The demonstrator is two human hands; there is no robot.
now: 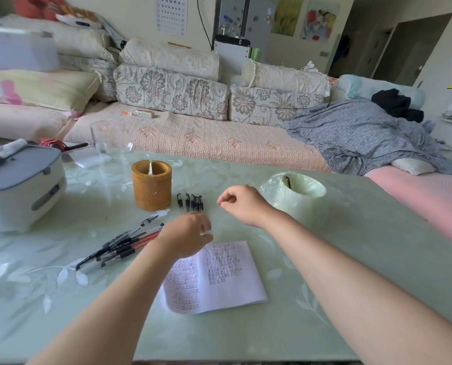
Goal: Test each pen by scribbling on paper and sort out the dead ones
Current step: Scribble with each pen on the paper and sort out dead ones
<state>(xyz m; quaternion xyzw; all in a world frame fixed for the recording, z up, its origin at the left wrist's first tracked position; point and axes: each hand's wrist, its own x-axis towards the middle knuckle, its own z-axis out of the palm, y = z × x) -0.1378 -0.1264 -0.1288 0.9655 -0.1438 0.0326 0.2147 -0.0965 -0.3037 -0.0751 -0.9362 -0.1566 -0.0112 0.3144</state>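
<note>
A sheet of paper (219, 275) covered in small scribbles lies in the middle of the table. Left of it lies a loose pile of black and red pens (124, 246). A neat row of several black pens (190, 202) lies beside the brown bamboo holder (152, 188). My left hand (188, 237) hovers just below that row, fingers loosely spread, holding nothing that I can see. My right hand (242, 204) hangs above the table right of the row, fingers loosely curled, empty. A pale green stone holder (296, 198) at the right has one pen inside.
A white and grey appliance (19, 185) stands at the table's left. A glass bowl (111, 138) and a red-handled tool (61, 146) sit at the far edge. A sofa with cushions and a grey blanket (364, 135) runs behind the table.
</note>
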